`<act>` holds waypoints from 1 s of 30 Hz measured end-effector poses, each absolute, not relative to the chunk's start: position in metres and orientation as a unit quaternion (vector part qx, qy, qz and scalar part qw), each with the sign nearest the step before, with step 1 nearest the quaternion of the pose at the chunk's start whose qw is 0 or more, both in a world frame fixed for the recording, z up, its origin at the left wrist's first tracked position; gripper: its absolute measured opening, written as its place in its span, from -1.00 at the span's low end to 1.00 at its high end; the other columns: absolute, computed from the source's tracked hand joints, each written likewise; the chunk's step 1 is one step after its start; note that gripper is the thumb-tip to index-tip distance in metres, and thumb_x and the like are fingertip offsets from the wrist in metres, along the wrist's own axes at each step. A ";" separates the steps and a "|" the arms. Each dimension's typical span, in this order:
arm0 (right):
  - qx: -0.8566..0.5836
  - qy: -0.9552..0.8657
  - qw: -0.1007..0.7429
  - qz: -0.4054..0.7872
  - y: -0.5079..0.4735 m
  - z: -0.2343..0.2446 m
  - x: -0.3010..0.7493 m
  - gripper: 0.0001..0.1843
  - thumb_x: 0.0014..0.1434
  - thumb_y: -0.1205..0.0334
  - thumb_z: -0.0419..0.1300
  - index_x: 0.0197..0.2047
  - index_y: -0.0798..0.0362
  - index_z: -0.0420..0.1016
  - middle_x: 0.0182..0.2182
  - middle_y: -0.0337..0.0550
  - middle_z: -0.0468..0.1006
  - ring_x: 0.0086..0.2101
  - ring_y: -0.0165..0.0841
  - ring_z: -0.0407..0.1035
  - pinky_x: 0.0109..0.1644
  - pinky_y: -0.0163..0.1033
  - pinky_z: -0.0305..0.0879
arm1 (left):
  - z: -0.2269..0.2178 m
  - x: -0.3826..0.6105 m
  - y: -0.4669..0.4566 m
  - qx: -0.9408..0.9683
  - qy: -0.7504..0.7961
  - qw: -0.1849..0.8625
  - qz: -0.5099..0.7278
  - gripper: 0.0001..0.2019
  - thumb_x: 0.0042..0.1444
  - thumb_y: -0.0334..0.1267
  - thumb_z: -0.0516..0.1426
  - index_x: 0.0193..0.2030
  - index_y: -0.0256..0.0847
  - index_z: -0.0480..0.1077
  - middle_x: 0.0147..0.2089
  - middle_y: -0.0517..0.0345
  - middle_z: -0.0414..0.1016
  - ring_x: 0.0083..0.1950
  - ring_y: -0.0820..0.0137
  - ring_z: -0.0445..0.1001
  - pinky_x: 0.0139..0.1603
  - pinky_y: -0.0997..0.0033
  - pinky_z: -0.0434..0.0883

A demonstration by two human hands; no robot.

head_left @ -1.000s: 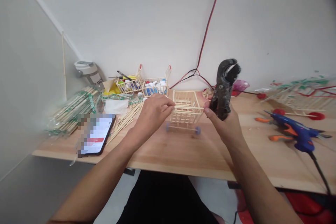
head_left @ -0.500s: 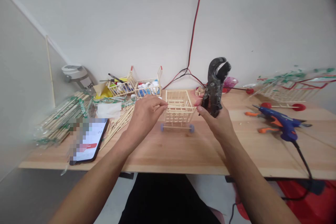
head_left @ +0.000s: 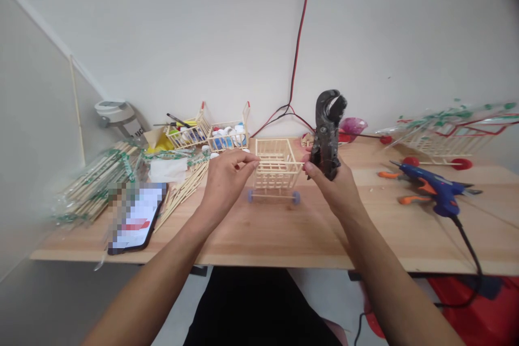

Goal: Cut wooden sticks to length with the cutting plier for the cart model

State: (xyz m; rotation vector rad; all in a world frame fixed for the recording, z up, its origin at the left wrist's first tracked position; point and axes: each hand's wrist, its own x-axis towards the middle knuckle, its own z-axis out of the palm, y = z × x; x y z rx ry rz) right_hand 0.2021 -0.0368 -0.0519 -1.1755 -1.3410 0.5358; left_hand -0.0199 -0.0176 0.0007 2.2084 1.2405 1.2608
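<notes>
Nearest the edge of the wooden surface, a phone lay face up on the left, its screen lit. Beyond it the left hand reached in, its grip pinched, thumb and forefinger closed on the top left rim of a small stick cart. The cart stood at mid-surface on blue wheels, its open top facing up and its front axle running left to right across the view. The right hand was just right of it, its grip clenched around the handles of a dark cutter, with the thumb tip touching the cart's right rim. The cutter's long axis stood nearly upright, the hooked head pointing up and leaning slightly right, raised above the cart.

Further right, well apart, a blue glue gun lay on its side, nozzle pointing left. Bundles of sticks lay at far left.

At the back by the wall sat two stick baskets: the right basket held white and blue bottle caps, the left basket held caps and some thin tools. A red and black cable ran up the wall.
</notes>
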 end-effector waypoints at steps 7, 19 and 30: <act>-0.509 -0.577 0.603 0.212 -0.037 -0.049 0.199 -0.61 0.08 0.09 0.26 -0.03 0.03 0.40 -0.26 -0.15 0.53 -0.26 -0.31 0.43 -0.10 -0.13 0.38 | 0.001 -0.020 -0.018 0.769 0.433 0.166 0.440 -0.91 0.06 -0.37 0.18 -0.38 -0.20 0.54 -0.31 0.19 0.60 -0.28 0.42 0.49 -0.27 0.42 0.35; -0.543 -0.608 0.570 0.102 -0.043 -0.043 0.195 -0.62 0.10 0.11 0.24 -0.01 0.01 0.41 -0.27 -0.13 0.52 -0.28 -0.30 0.42 -0.16 -0.14 0.38 | -0.004 -0.027 -0.016 0.750 0.436 0.228 0.442 -0.85 0.11 -0.35 0.14 -0.28 -0.20 0.56 -0.24 0.14 0.62 -0.21 0.38 0.55 -0.22 0.42 0.40; -0.549 -0.615 0.560 0.082 -0.044 -0.044 0.195 -0.63 0.10 0.11 0.24 -0.02 0.02 0.43 -0.24 -0.12 0.53 -0.28 -0.31 0.42 -0.16 -0.16 0.39 | -0.005 -0.030 -0.016 0.735 0.431 0.262 0.454 -0.86 0.07 -0.40 0.18 -0.26 -0.21 0.57 -0.20 0.11 0.63 -0.13 0.35 0.56 -0.08 0.36 0.45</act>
